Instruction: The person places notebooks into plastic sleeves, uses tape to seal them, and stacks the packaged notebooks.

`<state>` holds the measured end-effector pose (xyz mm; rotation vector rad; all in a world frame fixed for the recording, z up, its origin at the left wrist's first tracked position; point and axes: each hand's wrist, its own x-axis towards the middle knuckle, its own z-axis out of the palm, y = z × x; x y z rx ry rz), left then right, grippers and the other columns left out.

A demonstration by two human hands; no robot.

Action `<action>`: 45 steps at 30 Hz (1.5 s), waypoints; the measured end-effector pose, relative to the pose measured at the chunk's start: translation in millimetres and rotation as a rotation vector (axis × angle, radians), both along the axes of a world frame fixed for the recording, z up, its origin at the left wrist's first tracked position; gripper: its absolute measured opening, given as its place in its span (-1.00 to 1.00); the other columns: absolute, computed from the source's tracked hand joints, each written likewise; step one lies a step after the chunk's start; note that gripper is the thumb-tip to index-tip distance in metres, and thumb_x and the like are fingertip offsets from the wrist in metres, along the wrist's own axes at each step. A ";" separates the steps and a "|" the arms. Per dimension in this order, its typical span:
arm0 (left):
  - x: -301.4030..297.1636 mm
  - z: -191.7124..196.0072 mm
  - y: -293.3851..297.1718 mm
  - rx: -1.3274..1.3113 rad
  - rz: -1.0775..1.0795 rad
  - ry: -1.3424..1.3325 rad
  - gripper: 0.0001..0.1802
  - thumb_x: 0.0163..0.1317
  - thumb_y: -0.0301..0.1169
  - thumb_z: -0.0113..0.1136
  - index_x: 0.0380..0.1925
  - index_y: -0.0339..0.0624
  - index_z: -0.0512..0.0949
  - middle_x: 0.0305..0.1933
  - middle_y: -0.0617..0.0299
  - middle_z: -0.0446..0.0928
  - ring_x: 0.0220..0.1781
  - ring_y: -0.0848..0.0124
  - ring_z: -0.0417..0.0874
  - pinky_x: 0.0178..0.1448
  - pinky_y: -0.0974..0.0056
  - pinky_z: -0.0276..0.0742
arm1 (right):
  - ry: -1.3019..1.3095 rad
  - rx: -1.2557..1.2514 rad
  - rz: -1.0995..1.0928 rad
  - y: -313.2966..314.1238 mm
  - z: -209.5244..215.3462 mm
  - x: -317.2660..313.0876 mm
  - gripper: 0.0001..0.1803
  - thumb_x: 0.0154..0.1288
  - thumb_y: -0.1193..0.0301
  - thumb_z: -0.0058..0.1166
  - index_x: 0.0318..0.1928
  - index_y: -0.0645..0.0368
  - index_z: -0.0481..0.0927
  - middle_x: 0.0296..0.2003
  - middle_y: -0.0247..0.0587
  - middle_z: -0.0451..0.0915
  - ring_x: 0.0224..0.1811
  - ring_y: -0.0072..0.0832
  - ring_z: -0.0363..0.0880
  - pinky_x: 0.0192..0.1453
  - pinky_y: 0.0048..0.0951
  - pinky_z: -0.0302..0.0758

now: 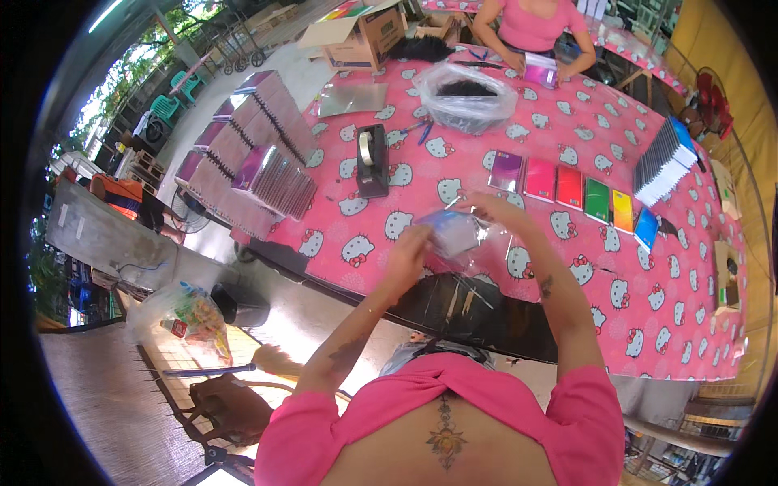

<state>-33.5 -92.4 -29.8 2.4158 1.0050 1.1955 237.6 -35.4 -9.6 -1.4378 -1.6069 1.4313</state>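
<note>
**pinktable_fan:** Hands first — left hand (408,249) is curled shut on the near-left end of a small bluish booklet in a clear plastic sleeve (454,232), and right hand (492,209) pinches the far-right end with its fingers closed. So the thing sits right between both hands, held just above the near edge of the pink cartoon-cat tablecloth (648,308).

**tape_guy:** Which way does it lie?

**pinktable_fan:** Long axis looks roughly left to right, tilted a bit away on the right side. Both hands touch it, neither is nearer really. Loose clear plastic hangs below toward the black table edge.

**tape_guy:** Room around it?

**pinktable_fan:** Open cloth straight ahead. Black tape dispenser (372,159) is off to the left-front, and a row of coloured notebooks (577,194) — purple, pink, red, green, orange, blue — lies just past the right hand. Stacked spiral notebooks (255,154) are farther left, a clear plastic bag with dark contents (468,95) well beyond. Another person in pink (535,28) works at the far side
</note>
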 end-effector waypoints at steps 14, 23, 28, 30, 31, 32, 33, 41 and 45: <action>-98.9 -8.0 163.8 -0.258 0.532 -0.112 -0.54 0.24 -0.26 0.30 -0.01 -0.46 0.59 -0.30 0.08 0.66 -0.37 0.27 0.64 -0.24 0.20 0.57 | -0.527 1.063 0.047 -69.8 91.6 -41.5 -0.68 0.18 0.36 0.30 -0.05 0.10 0.63 0.27 -0.14 0.43 0.35 -0.13 0.34 0.40 -0.11 0.22; -85.9 -41.3 176.0 -0.780 0.300 -0.905 -0.76 0.18 -0.31 0.32 -0.31 -0.31 0.70 -0.38 0.17 0.69 -0.45 0.41 0.67 -0.32 0.35 0.56 | -0.521 1.015 -0.192 -71.8 104.5 -75.5 -0.74 0.18 0.31 0.27 -0.11 0.03 0.65 0.09 -0.30 0.56 0.18 -0.21 0.46 0.30 -0.05 0.23; -110.3 -36.7 170.3 -0.635 0.658 -0.165 -0.79 0.23 -0.34 0.31 -0.22 -0.21 0.72 -0.28 0.25 0.72 -0.33 0.49 0.66 -0.32 0.38 0.50 | -0.593 0.977 -0.049 -70.4 111.8 -101.7 -0.60 0.17 0.22 0.30 0.03 0.00 0.64 0.02 -0.35 0.60 0.15 -0.26 0.48 0.29 -0.10 0.25; -87.7 17.0 156.3 -0.589 0.669 0.333 -0.83 0.27 -0.45 0.27 -0.16 -0.21 0.70 -0.24 0.26 0.71 -0.27 0.51 0.66 -0.21 0.39 0.53 | -0.658 0.933 -0.081 -73.7 106.5 -92.5 -0.58 0.17 0.18 0.29 0.05 -0.01 0.64 0.02 -0.34 0.61 0.17 -0.25 0.47 0.29 -0.10 0.24; -93.8 24.2 148.8 -0.584 0.684 0.335 -0.83 0.27 -0.45 0.27 -0.16 -0.21 0.70 -0.24 0.26 0.71 -0.27 0.51 0.66 -0.21 0.39 0.53 | -0.668 0.920 -0.080 -74.0 106.9 -97.6 -0.55 0.17 0.15 0.29 0.06 -0.01 0.65 0.02 -0.33 0.61 0.18 -0.25 0.47 0.30 -0.10 0.24; -96.7 28.2 137.1 -0.566 0.332 0.042 -0.81 0.26 -0.48 0.27 -0.13 -0.21 0.68 -0.23 0.24 0.68 -0.22 0.47 0.68 -0.18 0.33 0.57 | -0.657 0.926 -0.075 -71.3 106.8 -101.2 -0.55 0.17 0.15 0.29 0.06 -0.01 0.65 0.02 -0.33 0.61 0.18 -0.25 0.47 0.30 -0.10 0.24; -96.5 29.1 121.8 -0.538 -0.027 -0.245 -0.79 0.25 -0.52 0.27 -0.11 -0.22 0.66 -0.22 0.22 0.66 -0.18 0.44 0.70 -0.15 0.27 0.60 | -0.685 0.909 -0.054 -70.5 104.1 -103.5 -0.54 0.17 0.13 0.28 0.07 -0.03 0.65 -0.02 -0.32 0.63 0.19 -0.24 0.48 0.30 -0.08 0.23; -44.6 69.4 86.1 -0.623 -0.380 -0.135 -0.77 0.25 -0.51 0.32 -0.08 -0.19 0.67 -0.03 0.22 0.55 0.04 0.46 0.55 0.10 0.31 0.47 | -0.741 0.797 0.045 -58.3 96.6 -109.5 -0.61 0.13 0.11 0.25 -0.06 -0.03 0.72 -0.15 -0.29 0.68 0.05 -0.26 0.55 0.23 -0.07 0.26; -40.8 88.5 90.5 -0.449 -0.475 -0.088 -0.74 0.14 -0.51 0.37 -0.13 -0.08 0.71 0.16 0.11 0.49 0.33 0.24 0.38 0.36 0.09 0.33 | -0.720 0.797 -0.008 -63.4 100.7 -98.8 -0.58 0.11 0.06 0.30 -0.06 -0.05 0.70 -0.13 -0.27 0.67 0.02 -0.24 0.55 0.20 -0.07 0.27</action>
